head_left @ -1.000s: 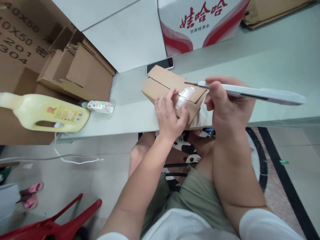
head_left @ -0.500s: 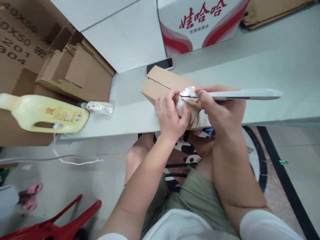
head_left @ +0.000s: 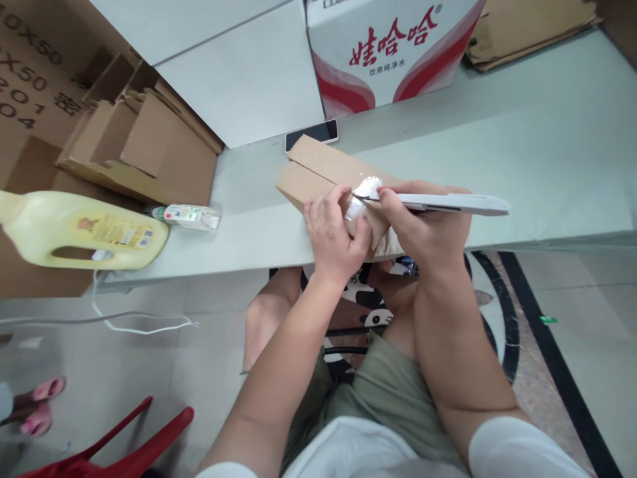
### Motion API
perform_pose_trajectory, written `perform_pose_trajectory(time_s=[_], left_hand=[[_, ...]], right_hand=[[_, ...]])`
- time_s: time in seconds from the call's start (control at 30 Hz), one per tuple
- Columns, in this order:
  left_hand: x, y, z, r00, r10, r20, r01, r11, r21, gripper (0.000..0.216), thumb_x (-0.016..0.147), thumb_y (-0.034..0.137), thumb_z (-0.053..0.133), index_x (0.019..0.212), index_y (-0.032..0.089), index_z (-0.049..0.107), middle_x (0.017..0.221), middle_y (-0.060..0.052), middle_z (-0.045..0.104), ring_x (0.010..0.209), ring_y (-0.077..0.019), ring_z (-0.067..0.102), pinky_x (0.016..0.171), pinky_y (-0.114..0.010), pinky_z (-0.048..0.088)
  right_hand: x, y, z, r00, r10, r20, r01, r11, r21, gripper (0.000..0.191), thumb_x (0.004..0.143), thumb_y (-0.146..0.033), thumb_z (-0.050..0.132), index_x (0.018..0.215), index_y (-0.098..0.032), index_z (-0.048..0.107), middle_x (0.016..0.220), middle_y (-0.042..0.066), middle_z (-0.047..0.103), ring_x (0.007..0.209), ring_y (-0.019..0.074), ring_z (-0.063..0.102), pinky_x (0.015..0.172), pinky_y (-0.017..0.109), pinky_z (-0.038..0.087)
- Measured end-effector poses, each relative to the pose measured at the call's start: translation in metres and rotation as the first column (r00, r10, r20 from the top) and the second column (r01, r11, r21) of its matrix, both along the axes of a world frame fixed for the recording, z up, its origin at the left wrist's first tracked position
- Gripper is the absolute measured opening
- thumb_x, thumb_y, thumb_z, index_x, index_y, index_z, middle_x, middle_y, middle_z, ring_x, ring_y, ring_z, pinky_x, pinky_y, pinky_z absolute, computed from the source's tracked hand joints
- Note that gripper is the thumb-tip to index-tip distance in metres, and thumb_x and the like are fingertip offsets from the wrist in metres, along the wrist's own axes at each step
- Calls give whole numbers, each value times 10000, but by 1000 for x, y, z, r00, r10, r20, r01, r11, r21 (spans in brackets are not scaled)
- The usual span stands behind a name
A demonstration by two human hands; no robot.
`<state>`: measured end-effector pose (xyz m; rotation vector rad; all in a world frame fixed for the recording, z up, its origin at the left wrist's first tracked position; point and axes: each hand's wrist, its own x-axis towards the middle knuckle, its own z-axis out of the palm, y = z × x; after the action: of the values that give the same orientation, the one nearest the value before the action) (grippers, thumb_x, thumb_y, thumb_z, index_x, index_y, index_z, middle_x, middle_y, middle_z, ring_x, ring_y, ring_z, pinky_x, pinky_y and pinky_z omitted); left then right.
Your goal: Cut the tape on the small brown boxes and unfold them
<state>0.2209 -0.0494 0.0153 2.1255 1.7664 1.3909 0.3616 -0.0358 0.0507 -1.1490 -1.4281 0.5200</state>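
Observation:
A small brown cardboard box [head_left: 318, 169] lies at the front edge of a pale green table [head_left: 522, 153], its top seam covered with clear tape [head_left: 363, 192]. My left hand [head_left: 333, 232] is wrapped round the box's near end and holds it down. My right hand [head_left: 423, 222] grips a long white utility knife [head_left: 448, 202], with the blade tip on the taped seam, right beside my left fingers.
A black phone [head_left: 312, 133] lies behind the box. A white and red printed carton [head_left: 393, 46] stands at the back. Folded cardboard boxes [head_left: 139, 139], a yellow jug [head_left: 84, 229] and a small bottle [head_left: 186, 214] are at the left. A red chair [head_left: 124, 451] stands on the floor.
My right hand has brought the knife leftward and down, from above the box's right side onto the taped seam. My left hand has stayed on the box.

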Motion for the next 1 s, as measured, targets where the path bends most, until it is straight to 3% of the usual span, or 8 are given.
perform_pose_trajectory(time_s=[0.33,0.63,0.9,1.0], left_hand=[[-3,-1,0,999,-15,-34,14,1000,-22,481,987,528,388,1320,197,493,1283,-156,650,1210,-282,574,1155,-473,299],[-4,0,-3,999,-21,-38,24,997,70,400,990,468,426,1269,189,490,1217,-150,635,1158,-269,571,1091,-454,334],[-4,-2,-1,997,-51,-65,57,993,99,359,1003,482,393,1210,205,489,1169,-130,635,1120,-251,583,1015,-426,385],[-4,-3,-1,996,-65,-53,70,992,108,349,1004,485,386,1181,210,507,1153,-129,639,1105,-255,579,1006,-436,383]], right_hand=[[-6,-1,2,984,-164,-67,163,986,-17,183,873,-319,669,721,-224,705,643,1,696,627,174,681,629,315,571],[1,5,-5,990,-59,-129,37,985,-167,203,860,-361,674,737,-199,685,552,-37,585,576,138,635,557,270,510],[-3,1,2,991,-129,-34,127,991,-50,266,845,-275,591,586,-224,557,501,-32,508,500,119,498,506,283,433],[-3,2,1,993,-108,-58,106,994,-22,255,834,-245,568,581,-225,543,497,-36,482,491,115,466,509,290,420]])
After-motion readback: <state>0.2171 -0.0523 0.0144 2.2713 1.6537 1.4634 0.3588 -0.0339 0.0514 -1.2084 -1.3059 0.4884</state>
